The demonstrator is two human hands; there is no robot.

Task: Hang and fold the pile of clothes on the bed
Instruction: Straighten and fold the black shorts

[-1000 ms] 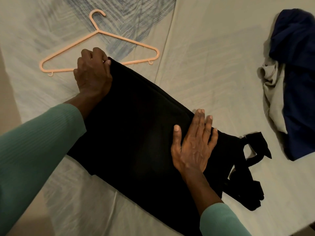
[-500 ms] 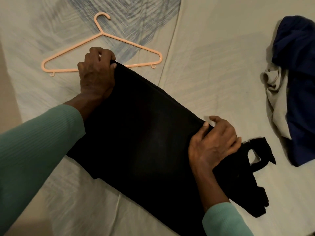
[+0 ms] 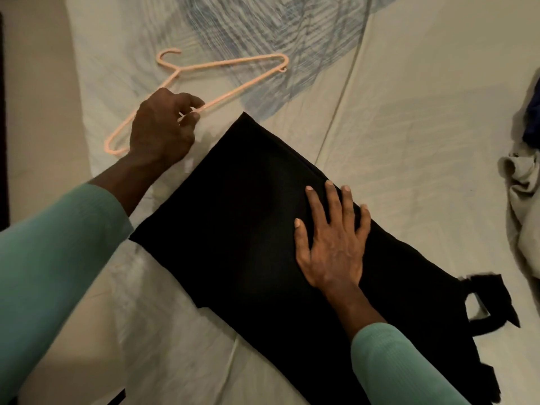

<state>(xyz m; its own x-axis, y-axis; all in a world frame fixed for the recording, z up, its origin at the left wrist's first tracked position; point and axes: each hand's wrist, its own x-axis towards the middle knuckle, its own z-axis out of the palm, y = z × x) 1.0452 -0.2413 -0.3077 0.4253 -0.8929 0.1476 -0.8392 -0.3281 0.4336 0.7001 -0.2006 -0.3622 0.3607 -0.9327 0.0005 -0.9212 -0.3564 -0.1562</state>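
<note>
A folded black garment [image 3: 245,217] lies flat and diagonal on the bed sheet [image 3: 409,118], with loose straps at its lower right end. My right hand [image 3: 330,241] presses flat on it, fingers spread. A peach plastic hanger [image 3: 222,64] lies on the sheet beyond the garment's upper corner. My left hand [image 3: 163,130] curls its fingers round the hanger's bottom bar, just left of the garment. Both forearms wear teal sleeves.
A pile of clothes sits at the right edge: a pale grey piece [image 3: 523,197] under a dark blue one [image 3: 533,118]. The sheet has a blue printed pattern [image 3: 263,30] at the top. The bed's left edge runs along the frame's left side.
My left hand let go of the garment's upper corner and took hold of the hanger, which swung round. My right hand went from gripping the garment's edge to pressing flat on it.
</note>
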